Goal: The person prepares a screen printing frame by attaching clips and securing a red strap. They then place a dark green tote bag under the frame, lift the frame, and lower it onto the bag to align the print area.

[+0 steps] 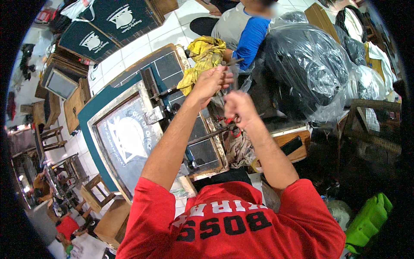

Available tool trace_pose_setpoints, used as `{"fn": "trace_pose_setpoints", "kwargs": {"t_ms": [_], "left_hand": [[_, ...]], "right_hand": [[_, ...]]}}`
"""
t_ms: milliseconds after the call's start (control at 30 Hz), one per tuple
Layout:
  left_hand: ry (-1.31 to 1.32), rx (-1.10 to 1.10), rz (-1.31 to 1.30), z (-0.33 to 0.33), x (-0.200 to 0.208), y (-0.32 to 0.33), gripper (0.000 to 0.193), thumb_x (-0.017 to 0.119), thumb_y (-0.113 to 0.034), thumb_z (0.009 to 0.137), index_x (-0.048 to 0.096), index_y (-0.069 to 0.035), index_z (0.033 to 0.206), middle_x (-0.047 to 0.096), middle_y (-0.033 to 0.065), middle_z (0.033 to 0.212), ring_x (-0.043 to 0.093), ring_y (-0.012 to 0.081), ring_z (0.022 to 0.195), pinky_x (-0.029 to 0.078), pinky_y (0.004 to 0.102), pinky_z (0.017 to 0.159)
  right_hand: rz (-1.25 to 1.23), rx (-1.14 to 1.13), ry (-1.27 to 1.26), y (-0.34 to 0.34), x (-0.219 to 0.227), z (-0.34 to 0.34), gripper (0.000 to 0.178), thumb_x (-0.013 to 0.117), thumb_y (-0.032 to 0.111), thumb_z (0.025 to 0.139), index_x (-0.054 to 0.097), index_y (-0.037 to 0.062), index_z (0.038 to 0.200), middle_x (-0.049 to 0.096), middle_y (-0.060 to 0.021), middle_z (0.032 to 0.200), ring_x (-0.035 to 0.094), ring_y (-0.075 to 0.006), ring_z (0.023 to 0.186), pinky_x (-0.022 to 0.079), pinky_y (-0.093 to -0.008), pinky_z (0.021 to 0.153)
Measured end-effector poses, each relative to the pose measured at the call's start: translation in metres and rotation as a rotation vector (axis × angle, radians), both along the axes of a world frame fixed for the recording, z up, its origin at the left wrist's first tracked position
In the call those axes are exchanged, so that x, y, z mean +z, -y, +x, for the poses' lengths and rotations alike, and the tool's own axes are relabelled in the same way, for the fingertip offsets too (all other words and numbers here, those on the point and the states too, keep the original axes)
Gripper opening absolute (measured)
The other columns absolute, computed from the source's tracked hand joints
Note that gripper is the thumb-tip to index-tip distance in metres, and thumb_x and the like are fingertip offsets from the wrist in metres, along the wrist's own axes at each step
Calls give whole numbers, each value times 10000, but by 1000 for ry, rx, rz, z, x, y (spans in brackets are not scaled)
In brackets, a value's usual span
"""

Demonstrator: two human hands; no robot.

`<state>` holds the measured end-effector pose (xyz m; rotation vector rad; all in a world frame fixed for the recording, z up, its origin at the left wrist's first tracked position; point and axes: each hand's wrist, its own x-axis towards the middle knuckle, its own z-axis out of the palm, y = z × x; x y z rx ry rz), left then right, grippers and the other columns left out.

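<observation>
My left hand [212,85] is raised over the printing table's far side, fingers curled together, close to a crumpled yellow cloth [202,56]. Lower and to the right, my right hand [240,108] is closed and slightly blurred. What either hand pinches is too small or hidden to make out. Just below the right hand lies a red-handled tool [236,133], probably scissors, partly covered. A screen-printing frame [97,134] with a white design on its mesh rests tilted to my left, over dark green fabric [88,113]. Metal clamp bars [211,135] run beside it.
A wooden board [302,149] at the right holds a dark phone [291,145]; a tape roll [256,165] is nearby. Big plastic-wrapped bundles [306,69] stand at the far right. Another person in a blue sleeve [252,41] sits beyond. Printed dark panels [125,19] lie far left.
</observation>
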<state>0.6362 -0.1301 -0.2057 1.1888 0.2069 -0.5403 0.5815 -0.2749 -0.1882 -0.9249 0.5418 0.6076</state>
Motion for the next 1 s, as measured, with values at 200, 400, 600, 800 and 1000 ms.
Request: {"fn": "trace_pose_setpoints", "kwargs": {"t_ms": [200, 400, 600, 800, 1000], "left_hand": [[44, 110, 258, -58, -4, -49, 411, 523, -149, 986, 502, 44, 1349, 639, 131, 1174, 675, 198, 974, 536, 308, 822], [283, -186, 371, -135, -52, -17, 591, 437, 127, 782, 573, -56, 1327, 647, 127, 1206, 672, 190, 919, 543, 308, 790], [377, -98, 502, -154, -80, 7, 514, 477, 94, 815, 596, -61, 1290, 634, 126, 1243, 658, 210, 977, 540, 313, 753], [395, -48, 606, -154, -92, 5, 341, 544, 40, 867, 631, -6, 1194, 712, 134, 1037, 680, 201, 873, 528, 295, 795], [265, 160, 925, -161, -71, -1, 329, 538, 14, 804, 672, 0, 1104, 690, 209, 1020, 667, 387, 951, 525, 443, 840]], "right_hand": [[375, -95, 132, 49, 98, 46, 446, 476, 322, 1004, 318, 194, 607, 207, 77, 505, 221, -64, 418, 259, -226, 379], [358, -12, 235, 31, 155, 28, 449, 496, 317, 1025, 333, 189, 627, 211, 76, 523, 224, -68, 441, 249, -235, 404], [388, -77, 275, 42, 133, 46, 353, 515, 276, 1010, 415, 146, 698, 285, 56, 580, 301, -85, 504, 330, -257, 495], [-35, -28, 331, 43, 83, 74, 275, 467, 238, 1036, 558, 44, 1210, 507, -18, 789, 515, -157, 711, 471, -351, 620], [-278, 124, 507, 48, 44, 123, 268, 490, 153, 1025, 529, 39, 1265, 513, -40, 787, 492, -160, 611, 456, -296, 543]]}}
